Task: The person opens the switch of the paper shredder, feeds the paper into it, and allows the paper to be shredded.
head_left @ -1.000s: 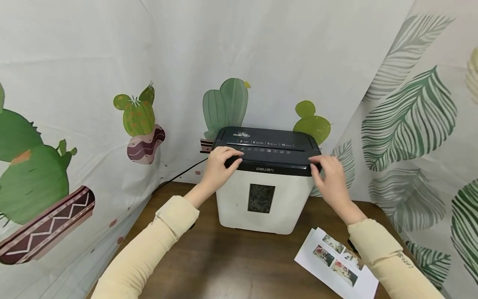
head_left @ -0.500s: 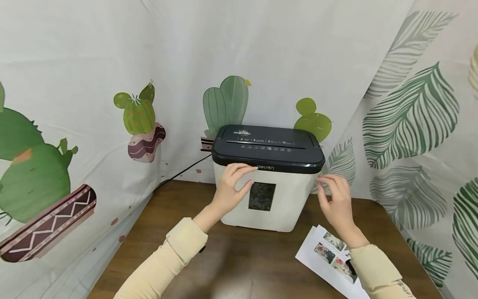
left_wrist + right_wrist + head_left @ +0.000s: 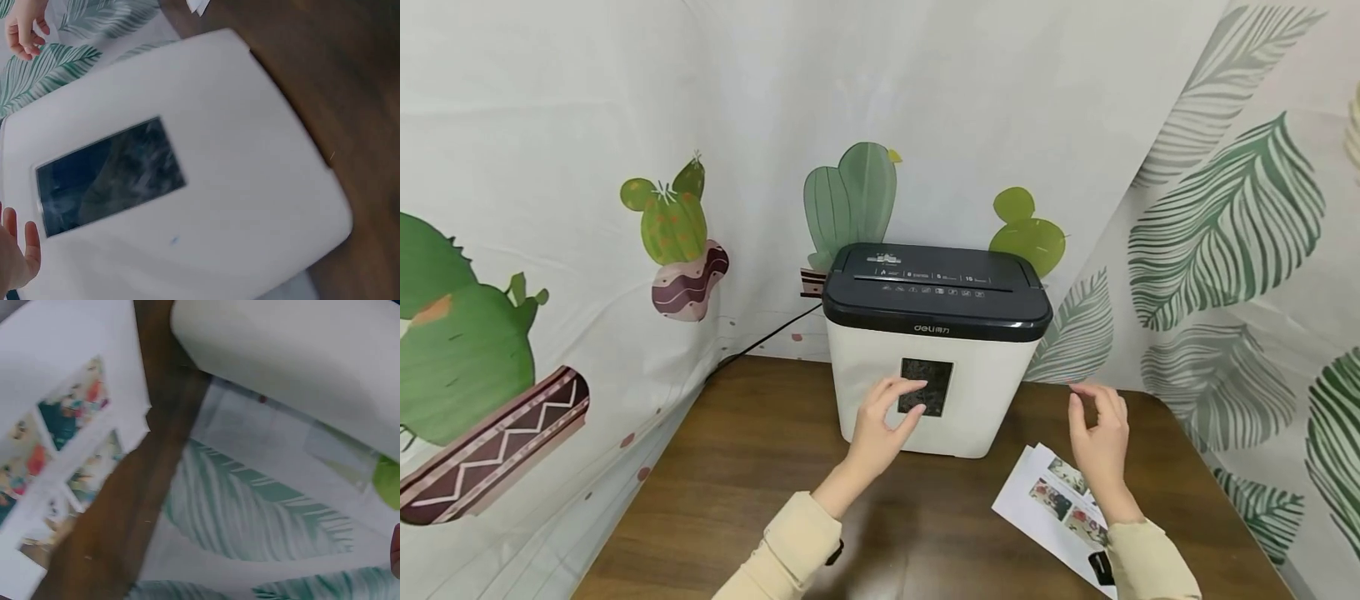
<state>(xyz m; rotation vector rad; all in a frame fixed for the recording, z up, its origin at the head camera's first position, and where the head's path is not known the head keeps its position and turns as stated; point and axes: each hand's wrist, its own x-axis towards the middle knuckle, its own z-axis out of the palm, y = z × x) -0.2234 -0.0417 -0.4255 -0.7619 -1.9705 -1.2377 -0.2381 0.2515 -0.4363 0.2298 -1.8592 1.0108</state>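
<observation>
A white paper shredder [image 3: 865, 375] with a black top [image 3: 936, 279] stands at the back of the table, a slot across its lid and a dark window [image 3: 112, 178] in its front. My left hand [image 3: 880, 429], fingers loosely bent, hovers before the shredder's front and overlaps the window in the head view. To the right of the shredder my right hand [image 3: 1101, 433] is raised, its fingers relaxed and nothing between them. Printed sheets of paper [image 3: 1037, 512] with several small flower pictures lie below it, partly covered by the right sleeve.
The brown wooden table [image 3: 760, 467] extends in front of and to both sides of the shredder. A black power cord [image 3: 767, 337] runs from the shredder's left side to the table's back edge. A curtain [image 3: 760, 100] with cactus and leaf prints hangs close behind.
Both hands have come off the front edge of the shredder's lid and drawn back toward me and lower, the right one also moving rightward. Shredder and papers stay in place.
</observation>
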